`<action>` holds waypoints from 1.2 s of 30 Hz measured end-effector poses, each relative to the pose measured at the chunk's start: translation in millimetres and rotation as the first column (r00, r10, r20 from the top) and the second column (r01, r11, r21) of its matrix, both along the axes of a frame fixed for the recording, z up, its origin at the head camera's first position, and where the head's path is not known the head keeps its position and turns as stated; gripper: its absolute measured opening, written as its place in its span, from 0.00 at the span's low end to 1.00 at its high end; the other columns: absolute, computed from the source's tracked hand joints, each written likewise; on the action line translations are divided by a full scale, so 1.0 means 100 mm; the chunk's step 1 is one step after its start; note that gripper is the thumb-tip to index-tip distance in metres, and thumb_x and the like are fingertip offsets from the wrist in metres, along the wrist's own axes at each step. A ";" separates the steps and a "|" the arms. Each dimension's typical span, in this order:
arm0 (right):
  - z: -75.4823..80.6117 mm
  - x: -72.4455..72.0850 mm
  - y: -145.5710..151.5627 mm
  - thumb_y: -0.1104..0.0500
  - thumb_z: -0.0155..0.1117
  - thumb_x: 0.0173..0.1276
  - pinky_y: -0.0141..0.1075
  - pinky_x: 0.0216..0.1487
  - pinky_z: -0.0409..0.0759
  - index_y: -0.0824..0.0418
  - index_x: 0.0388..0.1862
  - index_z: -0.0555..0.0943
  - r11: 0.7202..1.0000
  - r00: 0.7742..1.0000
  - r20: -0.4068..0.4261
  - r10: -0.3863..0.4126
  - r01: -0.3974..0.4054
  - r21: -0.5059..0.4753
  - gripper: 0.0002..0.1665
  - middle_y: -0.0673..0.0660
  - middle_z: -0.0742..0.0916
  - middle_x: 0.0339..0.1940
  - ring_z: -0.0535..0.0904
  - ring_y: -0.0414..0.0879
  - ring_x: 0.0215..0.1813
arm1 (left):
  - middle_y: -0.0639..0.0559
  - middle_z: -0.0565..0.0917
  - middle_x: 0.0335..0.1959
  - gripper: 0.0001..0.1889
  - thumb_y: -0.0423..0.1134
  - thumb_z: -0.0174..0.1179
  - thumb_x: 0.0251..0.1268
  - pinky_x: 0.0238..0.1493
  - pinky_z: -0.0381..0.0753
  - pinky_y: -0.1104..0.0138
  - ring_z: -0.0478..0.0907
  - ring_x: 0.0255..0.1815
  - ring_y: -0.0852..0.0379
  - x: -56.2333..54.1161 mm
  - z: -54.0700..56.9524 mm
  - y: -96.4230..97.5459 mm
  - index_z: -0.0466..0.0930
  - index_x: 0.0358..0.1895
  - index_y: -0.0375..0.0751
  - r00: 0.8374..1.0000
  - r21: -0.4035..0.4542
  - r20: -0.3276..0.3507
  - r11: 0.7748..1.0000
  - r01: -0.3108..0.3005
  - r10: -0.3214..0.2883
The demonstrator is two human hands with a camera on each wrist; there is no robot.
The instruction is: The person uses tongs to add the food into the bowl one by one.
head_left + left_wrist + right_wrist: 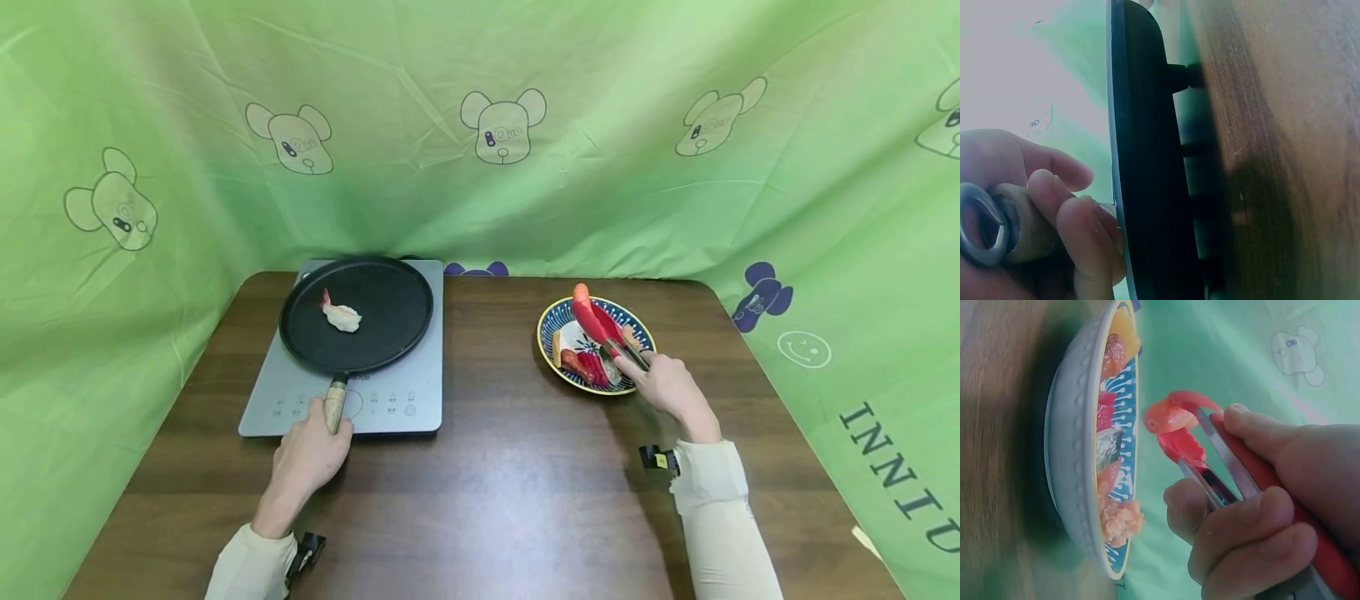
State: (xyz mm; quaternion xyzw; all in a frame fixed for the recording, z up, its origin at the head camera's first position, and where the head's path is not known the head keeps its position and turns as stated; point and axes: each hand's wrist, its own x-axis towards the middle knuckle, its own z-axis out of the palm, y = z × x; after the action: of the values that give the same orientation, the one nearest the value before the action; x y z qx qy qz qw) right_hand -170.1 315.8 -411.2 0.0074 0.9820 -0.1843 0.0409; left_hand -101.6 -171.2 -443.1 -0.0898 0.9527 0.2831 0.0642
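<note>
My left hand (311, 450) grips the wooden handle (335, 406) of a round black flat pan (390, 312). A white shrimp piece with a red tail (343, 317) lies on the left part of the pan. On the right, my right hand (667, 383) holds red-tipped metal tongs (597, 325), fingers wrapped around their arms. Between the tong tips sits a smooth orange-red piece of food (1160, 417), raised over the far side of a blue-patterned plate (543, 337). Several pieces lie on that plate, among them a dark red slice (592, 369) and a pink lumpy piece (1121, 522).
The pan stands on a grey induction cooktop (427, 375) with its touch controls facing me. Wooden tabletop (487, 467) stretches between cooktop and plate. A green printed curtain (420, 192) hangs behind the table and along both sides.
</note>
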 end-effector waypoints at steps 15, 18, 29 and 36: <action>0.12 0.07 -0.35 0.40 0.50 0.71 0.57 0.49 0.70 0.72 0.54 0.76 0.988 0.993 -0.090 0.083 -0.093 -0.124 0.35 0.74 0.80 0.48 0.75 0.66 0.51 | 0.43 0.72 0.22 0.26 0.47 0.47 0.65 0.17 0.64 0.59 0.68 0.17 0.49 0.01 -0.02 -0.01 0.59 0.57 0.31 1.000 0.011 0.015 1.000 -0.002 0.002; 0.15 0.06 -0.44 0.42 0.51 0.71 0.59 0.55 0.66 0.75 0.55 0.75 0.985 0.989 -0.104 0.101 -0.114 -0.130 0.36 0.80 0.72 0.57 0.68 0.70 0.60 | 0.43 0.72 0.22 0.26 0.47 0.47 0.65 0.17 0.64 0.59 0.68 0.18 0.49 0.01 -0.01 0.00 0.58 0.58 0.31 1.000 0.011 0.017 1.000 -0.001 0.001; 0.16 0.02 -0.78 0.40 0.54 0.68 0.42 0.28 0.67 0.60 0.25 0.73 0.973 0.960 -0.222 0.171 -0.200 -0.117 0.25 0.51 0.73 0.15 0.70 0.50 0.23 | 0.43 0.72 0.22 0.27 0.47 0.46 0.65 0.17 0.64 0.59 0.68 0.17 0.49 -0.02 -0.01 0.00 0.58 0.59 0.32 1.000 0.014 0.003 1.000 0.003 -0.003; 0.18 -0.02 -1.02 0.42 0.56 0.68 0.37 0.25 0.68 0.57 0.26 0.73 0.958 0.964 -0.170 0.203 -0.231 -0.170 0.21 0.49 0.76 0.17 0.71 0.43 0.20 | 0.43 0.72 0.22 0.24 0.47 0.47 0.65 0.17 0.64 0.59 0.68 0.17 0.49 -0.01 0.02 0.00 0.59 0.56 0.32 1.000 0.014 0.005 1.000 0.001 -0.001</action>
State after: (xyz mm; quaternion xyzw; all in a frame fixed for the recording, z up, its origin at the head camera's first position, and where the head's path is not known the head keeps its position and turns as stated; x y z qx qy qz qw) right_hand -172.5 213.9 -393.3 -0.1186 0.9553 -0.2706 -0.0128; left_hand -102.5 -171.3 -441.2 -0.0894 0.9505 0.2897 0.0674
